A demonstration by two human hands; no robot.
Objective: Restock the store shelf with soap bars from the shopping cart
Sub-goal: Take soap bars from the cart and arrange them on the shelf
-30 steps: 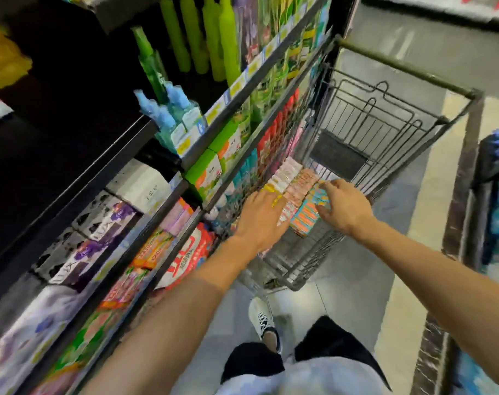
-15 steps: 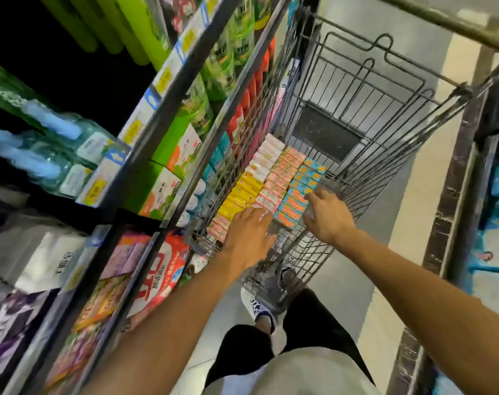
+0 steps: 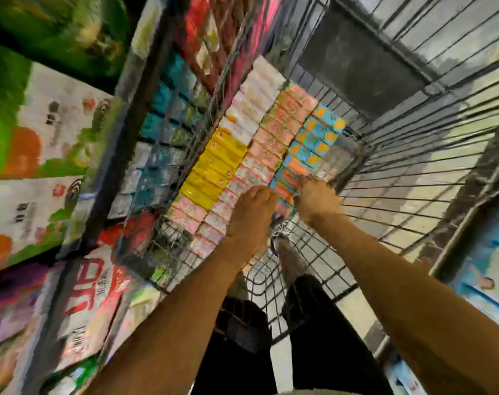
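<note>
Rows of soap bars lie packed in the wire shopping cart [image 3: 413, 178]: white bars [image 3: 257, 92], yellow bars [image 3: 217, 166], pink bars [image 3: 274, 138] and blue-and-orange bars [image 3: 316, 138]. My left hand [image 3: 252, 215] rests on the near end of the pink row, its fingertips bent down among the bars. My right hand [image 3: 318, 201] is at the near end of the blue-and-orange row, fingers dipping over it. Motion blur hides whether either hand grips a bar.
The store shelf [image 3: 134, 115] runs along the cart's left side, holding green-and-white boxes [image 3: 51, 129], teal packs [image 3: 168, 109] and a red-and-white bag [image 3: 88, 295]. A second rack [image 3: 482, 269] stands to the right. My legs and a shoe show under the cart's near end.
The view has dropped closer over the cart and blurred. Both hands have pushed further down onto the near ends of the pink and blue-and-orange rows and now sit closer together.
</note>
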